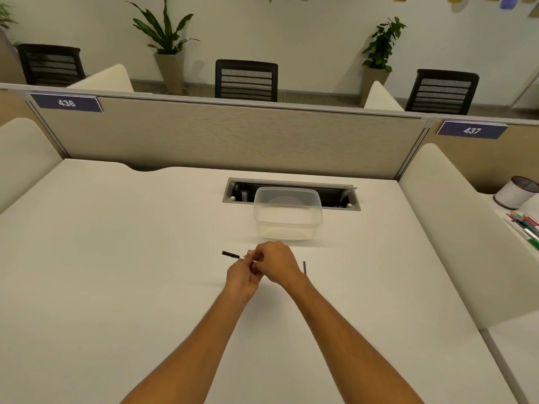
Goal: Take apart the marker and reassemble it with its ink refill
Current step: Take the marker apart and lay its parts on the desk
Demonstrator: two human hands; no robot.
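Observation:
A white marker with a black cap pointing left is held just above the white desk in the middle of the view. My left hand grips its barrel from below. My right hand closes over the barrel's right end, which is hidden under the fingers. A thin dark stick, apparently the ink refill, lies on the desk just right of my right hand, apart from it.
A clear plastic container stands behind the hands, in front of a cable slot. A partition wall closes the desk's far side. On the neighbouring desk at right are a white cup and several markers.

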